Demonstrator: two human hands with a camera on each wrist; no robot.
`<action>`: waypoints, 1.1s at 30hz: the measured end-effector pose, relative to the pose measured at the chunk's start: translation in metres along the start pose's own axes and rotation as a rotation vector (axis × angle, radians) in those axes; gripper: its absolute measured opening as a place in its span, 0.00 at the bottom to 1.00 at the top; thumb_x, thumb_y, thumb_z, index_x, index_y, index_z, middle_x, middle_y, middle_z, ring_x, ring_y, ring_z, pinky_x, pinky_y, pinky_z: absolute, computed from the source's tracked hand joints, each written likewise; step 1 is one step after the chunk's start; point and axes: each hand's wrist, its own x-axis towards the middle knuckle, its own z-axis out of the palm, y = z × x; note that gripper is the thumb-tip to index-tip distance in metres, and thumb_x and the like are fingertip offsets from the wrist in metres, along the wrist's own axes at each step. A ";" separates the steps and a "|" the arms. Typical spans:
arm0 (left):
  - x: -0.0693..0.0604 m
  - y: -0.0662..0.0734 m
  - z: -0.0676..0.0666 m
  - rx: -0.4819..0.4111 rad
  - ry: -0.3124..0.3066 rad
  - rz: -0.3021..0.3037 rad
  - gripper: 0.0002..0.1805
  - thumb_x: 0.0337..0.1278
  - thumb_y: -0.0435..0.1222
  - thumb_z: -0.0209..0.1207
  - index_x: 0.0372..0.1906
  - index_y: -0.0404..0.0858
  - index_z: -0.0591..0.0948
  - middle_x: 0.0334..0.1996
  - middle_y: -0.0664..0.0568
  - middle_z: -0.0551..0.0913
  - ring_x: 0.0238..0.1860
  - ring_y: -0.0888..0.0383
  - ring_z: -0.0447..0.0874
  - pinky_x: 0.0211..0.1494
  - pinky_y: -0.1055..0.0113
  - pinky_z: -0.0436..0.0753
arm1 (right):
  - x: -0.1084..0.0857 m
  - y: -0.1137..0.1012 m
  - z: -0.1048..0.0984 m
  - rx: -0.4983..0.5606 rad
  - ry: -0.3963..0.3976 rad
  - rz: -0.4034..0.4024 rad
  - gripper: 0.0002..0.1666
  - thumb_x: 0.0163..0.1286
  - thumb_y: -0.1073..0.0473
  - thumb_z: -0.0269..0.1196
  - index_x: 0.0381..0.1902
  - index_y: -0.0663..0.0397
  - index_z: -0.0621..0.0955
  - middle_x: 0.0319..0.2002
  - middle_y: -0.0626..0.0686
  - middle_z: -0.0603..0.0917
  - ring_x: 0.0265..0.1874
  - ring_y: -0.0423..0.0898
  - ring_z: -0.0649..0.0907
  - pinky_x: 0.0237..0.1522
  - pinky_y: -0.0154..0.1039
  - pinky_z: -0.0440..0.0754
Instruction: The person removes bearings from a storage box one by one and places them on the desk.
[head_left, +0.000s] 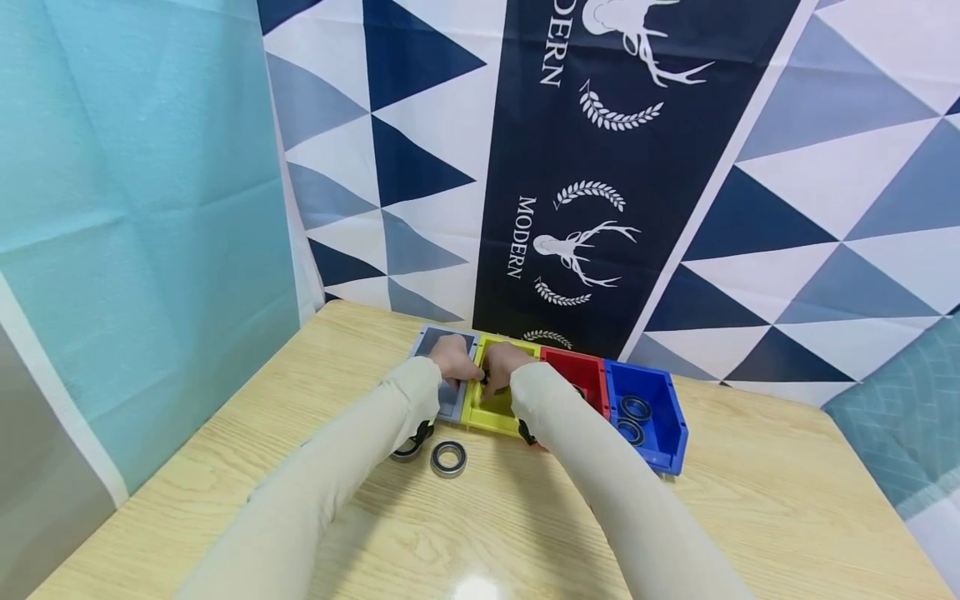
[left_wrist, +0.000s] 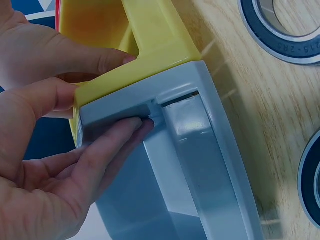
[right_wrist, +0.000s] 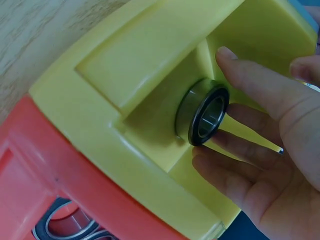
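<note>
My left hand (head_left: 453, 360) is at the grey bin (left_wrist: 227, 165). In the left wrist view its fingers (left_wrist: 107, 152) reach inside that bin while the thumb lies on the yellow side, pinching the adjoining walls. The right hand (right_wrist: 280, 135) reaches into the yellow bin (right_wrist: 150, 55). Inside it a ball bearing (right_wrist: 186, 114) with a black seal is tilted on its edge. Two right fingertips lie close against the bearing's near side, and the thumb is apart from it; whether they touch it I cannot tell.
Right of the yellow bin stand a red bin (head_left: 558, 358) with bearings (right_wrist: 41, 227) and a blue bin (head_left: 671, 446) with two bearings (head_left: 636, 417). On the wooden table (head_left: 480, 533), a bearing (head_left: 448, 473) and another bearing (head_left: 406, 456) lie before the grey bin. A patterned cloth (head_left: 420, 150) hangs behind.
</note>
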 end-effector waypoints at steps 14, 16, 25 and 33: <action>-0.002 -0.001 -0.005 -0.007 -0.051 -0.002 0.10 0.54 0.37 0.64 0.29 0.33 0.82 0.16 0.49 0.81 0.12 0.59 0.78 0.22 0.69 0.82 | -0.009 -0.006 0.008 0.005 0.012 -0.026 0.29 0.55 0.52 0.73 0.53 0.57 0.80 0.51 0.54 0.83 0.43 0.44 0.80 0.56 0.42 0.80; -0.003 0.000 -0.005 -0.005 -0.044 0.003 0.09 0.54 0.37 0.64 0.28 0.33 0.81 0.16 0.49 0.80 0.12 0.59 0.78 0.22 0.69 0.82 | -0.007 -0.006 0.011 0.023 0.025 -0.006 0.26 0.55 0.53 0.73 0.51 0.56 0.81 0.48 0.53 0.84 0.40 0.44 0.79 0.55 0.42 0.80; -0.001 0.001 -0.005 -0.016 -0.028 -0.007 0.09 0.52 0.35 0.64 0.31 0.31 0.80 0.23 0.44 0.84 0.13 0.58 0.79 0.22 0.68 0.82 | 0.004 -0.003 0.021 0.044 0.122 0.029 0.18 0.52 0.60 0.73 0.41 0.57 0.81 0.41 0.55 0.85 0.34 0.47 0.77 0.45 0.40 0.80; 0.001 0.001 -0.004 -0.026 -0.024 -0.008 0.11 0.50 0.35 0.65 0.34 0.30 0.80 0.23 0.45 0.83 0.15 0.57 0.81 0.24 0.66 0.84 | -0.008 -0.007 0.011 0.036 0.102 0.028 0.09 0.51 0.65 0.70 0.31 0.59 0.81 0.25 0.52 0.80 0.22 0.45 0.76 0.25 0.33 0.74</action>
